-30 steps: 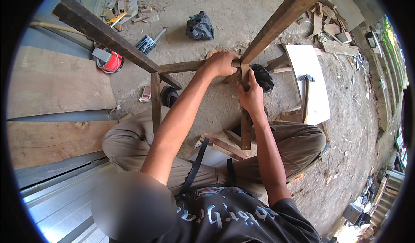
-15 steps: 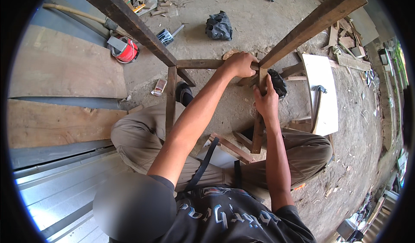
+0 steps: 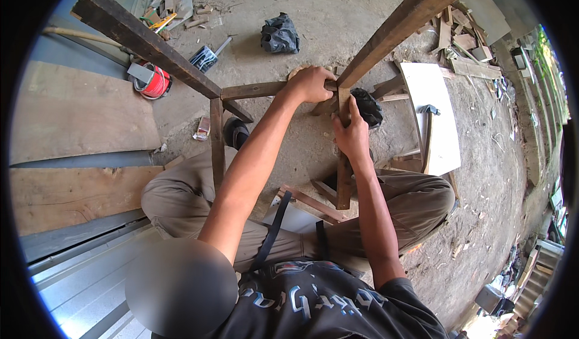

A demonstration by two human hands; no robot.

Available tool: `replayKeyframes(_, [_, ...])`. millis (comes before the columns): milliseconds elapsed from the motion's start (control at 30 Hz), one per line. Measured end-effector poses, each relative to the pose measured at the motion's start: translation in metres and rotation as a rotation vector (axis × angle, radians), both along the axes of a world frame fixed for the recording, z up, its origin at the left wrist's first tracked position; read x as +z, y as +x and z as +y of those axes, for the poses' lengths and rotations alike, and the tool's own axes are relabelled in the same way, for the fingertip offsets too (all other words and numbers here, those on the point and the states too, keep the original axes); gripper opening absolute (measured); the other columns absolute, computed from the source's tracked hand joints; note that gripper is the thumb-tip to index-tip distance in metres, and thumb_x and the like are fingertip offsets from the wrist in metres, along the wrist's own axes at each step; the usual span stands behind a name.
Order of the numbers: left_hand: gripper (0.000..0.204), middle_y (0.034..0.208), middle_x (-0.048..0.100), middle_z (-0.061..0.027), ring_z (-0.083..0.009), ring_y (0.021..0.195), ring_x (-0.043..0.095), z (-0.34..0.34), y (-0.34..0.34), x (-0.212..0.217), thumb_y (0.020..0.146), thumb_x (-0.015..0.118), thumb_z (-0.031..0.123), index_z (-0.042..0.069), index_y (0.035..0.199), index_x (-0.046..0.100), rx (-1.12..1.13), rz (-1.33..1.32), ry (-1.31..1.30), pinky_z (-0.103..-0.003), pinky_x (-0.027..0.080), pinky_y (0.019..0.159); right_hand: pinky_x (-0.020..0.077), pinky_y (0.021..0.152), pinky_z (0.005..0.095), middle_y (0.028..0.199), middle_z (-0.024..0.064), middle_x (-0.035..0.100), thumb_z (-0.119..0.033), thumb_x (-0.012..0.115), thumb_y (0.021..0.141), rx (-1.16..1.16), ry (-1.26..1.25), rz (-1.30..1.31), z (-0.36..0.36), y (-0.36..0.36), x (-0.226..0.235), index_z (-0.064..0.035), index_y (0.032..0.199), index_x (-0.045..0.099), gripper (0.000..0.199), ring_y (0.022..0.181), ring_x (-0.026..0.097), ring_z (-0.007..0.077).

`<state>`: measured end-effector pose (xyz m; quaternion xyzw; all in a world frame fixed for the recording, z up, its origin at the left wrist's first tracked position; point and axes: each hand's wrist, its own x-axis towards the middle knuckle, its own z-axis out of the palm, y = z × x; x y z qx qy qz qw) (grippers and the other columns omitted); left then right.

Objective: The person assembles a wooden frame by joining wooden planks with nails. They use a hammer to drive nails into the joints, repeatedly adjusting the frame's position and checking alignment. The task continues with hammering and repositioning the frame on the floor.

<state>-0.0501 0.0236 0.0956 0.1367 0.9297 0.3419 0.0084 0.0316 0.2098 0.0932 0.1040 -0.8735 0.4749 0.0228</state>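
I squat over a dark wooden frame with two long legs slanting up toward me and a crossbar joining them. My left hand is clamped over the right end of the crossbar, where it meets the right leg. My right hand grips an upright wooden slat just below that joint. A second upright slat hangs from the crossbar's left end.
A hammer lies on a white board to the right. A black bag, a red reel, a box of nails and wood offcuts lie about. Wide planks sit on the left.
The view has shifted so the frame and my hands sit lower and more central. Both hands keep their grip at the same joint.
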Motion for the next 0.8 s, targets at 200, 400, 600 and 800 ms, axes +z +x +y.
replayKeyframes(200, [0.036, 0.099, 0.072, -0.0156, -0.033, 0.094, 0.069, -0.001, -0.001, 0.0, 0.07, 0.075, 0.021, 0.01, 0.104, 0.073, -0.022, 0.005, 0.013, -0.039, 0.054, 0.083, 0.0541, 0.071, 0.043, 0.092, 0.0308, 0.067, -0.017, 0.067, 0.083, 0.013, 0.023, 0.028, 0.0, -0.002, 0.001, 0.0051, 0.139, 0.045, 0.064, 0.084, 0.07, 0.0404])
replayKeyframes(400, [0.035, 0.099, 0.071, -0.0155, -0.0334, 0.094, 0.069, -0.004, -0.006, 0.0, 0.072, 0.074, 0.021, 0.011, 0.105, 0.073, -0.015, 0.03, -0.001, -0.039, 0.054, 0.083, 0.0541, 0.074, 0.0429, 0.096, 0.0318, 0.066, -0.016, 0.067, 0.081, 0.013, 0.083, 0.037, -0.001, -0.013, 0.002, 0.0055, 0.138, 0.046, 0.065, 0.09, 0.069, 0.0411])
replayKeyframes(600, [0.038, 0.101, 0.071, -0.0131, -0.033, 0.096, 0.068, -0.004, -0.005, 0.001, 0.071, 0.074, 0.022, 0.018, 0.108, 0.073, -0.018, 0.018, -0.006, -0.039, 0.054, 0.083, 0.0531, 0.075, 0.0454, 0.092, 0.032, 0.066, -0.013, 0.065, 0.08, 0.018, 0.093, 0.078, -0.005, -0.015, 0.006, 0.0068, 0.137, 0.045, 0.064, 0.09, 0.066, 0.0447])
replayKeyframes(800, [0.038, 0.102, 0.071, -0.0126, -0.0336, 0.097, 0.067, -0.004, -0.006, 0.003, 0.071, 0.074, 0.024, 0.018, 0.109, 0.073, -0.035, 0.036, 0.004, -0.039, 0.054, 0.084, 0.0535, 0.076, 0.0451, 0.092, 0.0312, 0.066, -0.014, 0.064, 0.08, 0.025, 0.139, 0.036, -0.001, -0.021, 0.007, 0.0048, 0.139, 0.044, 0.065, 0.089, 0.067, 0.0434])
